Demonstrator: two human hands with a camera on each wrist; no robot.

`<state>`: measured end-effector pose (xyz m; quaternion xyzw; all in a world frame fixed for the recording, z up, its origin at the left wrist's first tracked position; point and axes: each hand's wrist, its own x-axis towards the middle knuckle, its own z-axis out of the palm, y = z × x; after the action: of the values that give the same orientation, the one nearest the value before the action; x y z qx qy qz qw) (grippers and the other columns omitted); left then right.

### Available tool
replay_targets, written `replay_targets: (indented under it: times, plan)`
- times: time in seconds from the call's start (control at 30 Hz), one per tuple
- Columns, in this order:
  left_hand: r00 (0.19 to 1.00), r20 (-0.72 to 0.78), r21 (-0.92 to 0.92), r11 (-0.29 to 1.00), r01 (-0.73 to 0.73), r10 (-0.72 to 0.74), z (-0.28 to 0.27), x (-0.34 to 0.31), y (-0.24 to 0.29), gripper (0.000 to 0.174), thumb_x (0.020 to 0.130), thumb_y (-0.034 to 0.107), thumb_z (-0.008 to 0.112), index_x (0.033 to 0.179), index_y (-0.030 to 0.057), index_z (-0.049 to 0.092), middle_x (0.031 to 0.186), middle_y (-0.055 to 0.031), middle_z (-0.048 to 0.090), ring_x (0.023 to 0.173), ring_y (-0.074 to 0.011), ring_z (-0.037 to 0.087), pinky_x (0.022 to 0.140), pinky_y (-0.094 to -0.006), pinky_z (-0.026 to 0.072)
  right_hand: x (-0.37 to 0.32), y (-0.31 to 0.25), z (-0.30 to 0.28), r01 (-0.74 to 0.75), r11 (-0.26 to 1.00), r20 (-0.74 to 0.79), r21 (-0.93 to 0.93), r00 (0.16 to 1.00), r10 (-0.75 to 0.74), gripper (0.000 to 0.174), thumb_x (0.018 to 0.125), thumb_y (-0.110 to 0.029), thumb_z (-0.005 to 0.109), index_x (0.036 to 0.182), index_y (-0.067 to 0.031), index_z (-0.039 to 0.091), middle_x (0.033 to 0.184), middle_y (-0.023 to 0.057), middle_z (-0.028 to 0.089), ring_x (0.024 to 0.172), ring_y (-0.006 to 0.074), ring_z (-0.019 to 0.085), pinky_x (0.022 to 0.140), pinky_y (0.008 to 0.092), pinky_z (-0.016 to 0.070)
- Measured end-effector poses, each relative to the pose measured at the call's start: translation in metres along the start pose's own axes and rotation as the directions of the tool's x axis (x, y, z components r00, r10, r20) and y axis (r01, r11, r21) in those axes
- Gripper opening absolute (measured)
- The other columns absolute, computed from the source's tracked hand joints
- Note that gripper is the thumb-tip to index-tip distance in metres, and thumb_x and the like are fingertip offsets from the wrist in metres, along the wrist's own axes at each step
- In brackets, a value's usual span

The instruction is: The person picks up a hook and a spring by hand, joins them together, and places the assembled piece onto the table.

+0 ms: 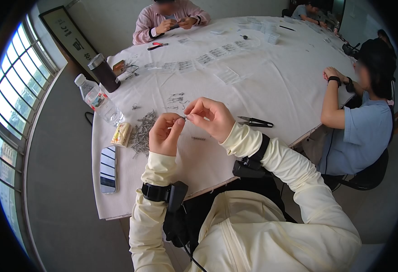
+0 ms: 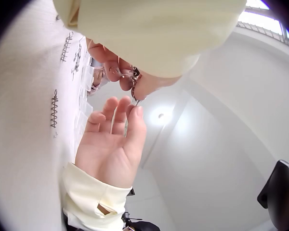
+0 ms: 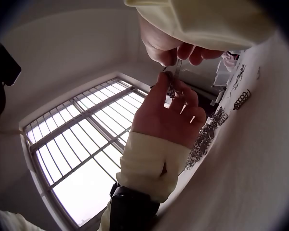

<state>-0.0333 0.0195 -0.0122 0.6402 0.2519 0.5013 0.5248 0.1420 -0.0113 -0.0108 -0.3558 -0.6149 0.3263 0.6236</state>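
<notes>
Thumb and fingers of my left hand (image 1: 165, 135) pinch a small metal piece (image 1: 185, 118) above the table. From the other side, my right hand (image 1: 213, 119) pinches at the same piece, fingertips close to the left ones. Dark metal rings or coils (image 2: 134, 86) show between the fingertips in the left wrist view; their exact shape is unclear. A pile of metal springs (image 1: 141, 137) lies left of my left hand. Below the hands rests a single spring (image 1: 199, 138). Small metal parts (image 1: 176, 97) lie beyond them.
Black-handled snips (image 1: 255, 122) lie to the right. At left are a phone (image 1: 108, 170), a small patterned box (image 1: 121, 134), a water bottle (image 1: 100, 102) and a dark flask (image 1: 104, 75). Clear plastic packets (image 1: 205, 59) lie farther back. Other people sit around the table.
</notes>
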Motion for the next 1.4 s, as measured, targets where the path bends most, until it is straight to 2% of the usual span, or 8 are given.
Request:
replay_targets:
  times: [0.1,0.17,0.3,0.57,0.77,1.2,1.3,1.4]
  plan:
    - [0.999,0.015,0.009,0.999,-0.035,0.035,0.001,0.000,0.000,0.008,0.094,0.008,0.065,0.098,0.0020,0.062,0.087,0.0019,0.061,0.076,-0.0044,0.052,0.067,-0.0203,0.0417,-0.002,-0.003,0.002,-0.025,0.995,-0.003,0.096,1.000,0.025,0.011,0.088,-0.010,0.068,0.086,-0.0016,0.062,0.081,0.0037,0.067,0.077,0.0112,0.063,0.073,0.0271,0.0521]
    - [1.000,0.005,0.030,0.999,-0.027,0.027,0.002,-0.001,0.000,0.007,0.094,0.008,0.065,0.097,0.0019,0.062,0.086,0.0013,0.062,0.076,-0.0049,0.052,0.067,-0.0208,0.0417,-0.003,-0.008,0.001,0.024,0.991,-0.039,-0.128,0.999,-0.029,0.008,0.087,-0.007,0.068,0.086,-0.0016,0.063,0.078,0.0048,0.067,0.073,0.0119,0.064,0.069,0.0272,0.0520]
    - [0.998,0.003,0.176,0.983,-0.059,0.060,0.001,-0.001,0.002,0.006,0.095,0.006,0.062,0.099,0.0013,0.061,0.088,0.0032,0.058,0.080,-0.0040,0.050,0.070,-0.0197,0.0404,-0.003,-0.013,0.000,0.080,0.960,-0.059,-0.270,0.993,-0.099,0.007,0.085,-0.006,0.070,0.086,-0.0015,0.064,0.076,0.0059,0.067,0.069,0.0140,0.064,0.066,0.0268,0.0518]
    - [0.989,-0.055,0.245,0.962,-0.117,0.134,0.003,-0.002,0.001,0.006,0.092,0.007,0.064,0.095,0.0024,0.064,0.082,0.0004,0.062,0.075,-0.0071,0.053,0.068,-0.0230,0.0420,-0.002,-0.012,0.000,0.436,0.754,0.055,-0.491,0.880,-0.473,0.011,0.079,-0.003,0.073,0.084,-0.0050,0.064,0.090,0.0057,0.068,0.078,0.0240,0.066,0.068,0.0325,0.0552]
    - [0.983,-0.044,0.322,0.934,-0.154,0.177,0.003,-0.002,0.003,0.006,0.091,0.006,0.064,0.095,0.0030,0.064,0.083,-0.0007,0.061,0.076,-0.0093,0.054,0.070,-0.0245,0.0416,-0.002,-0.012,-0.002,0.511,0.658,0.130,-0.553,0.833,-0.538,0.012,0.078,-0.005,0.075,0.084,-0.0052,0.064,0.093,0.0065,0.067,0.081,0.0254,0.066,0.071,0.0342,0.0555]
    - [0.987,-0.046,0.269,0.954,-0.134,0.151,0.003,-0.002,0.003,0.006,0.090,0.006,0.064,0.095,0.0024,0.064,0.082,-0.0014,0.061,0.076,-0.0104,0.054,0.069,-0.0253,0.0413,-0.001,-0.016,-0.004,0.601,0.473,0.247,-0.644,0.749,-0.615,0.015,0.077,-0.008,0.075,0.086,-0.0048,0.063,0.094,0.0065,0.066,0.084,0.0251,0.066,0.075,0.0356,0.0555]
    - [0.977,-0.031,0.354,0.916,-0.188,0.213,0.003,-0.001,0.006,0.006,0.089,0.005,0.065,0.094,0.0023,0.064,0.083,-0.0037,0.063,0.075,-0.0132,0.056,0.067,-0.0268,0.0426,-0.001,-0.016,-0.004,0.591,0.485,0.235,-0.644,0.757,-0.610,0.016,0.076,-0.008,0.076,0.086,-0.0051,0.063,0.093,0.0063,0.066,0.083,0.0252,0.066,0.075,0.0353,0.0553]
    - [0.950,0.056,0.502,0.814,-0.292,0.306,0.004,-0.001,0.017,0.005,0.091,0.001,0.063,0.096,-0.0002,0.063,0.084,-0.0011,0.058,0.075,-0.0090,0.050,0.069,-0.0239,0.0411,-0.001,-0.014,-0.005,0.593,0.487,0.229,-0.642,0.754,-0.616,0.017,0.076,-0.008,0.076,0.087,-0.0055,0.063,0.090,0.0060,0.067,0.082,0.0255,0.066,0.075,0.0352,0.0551]
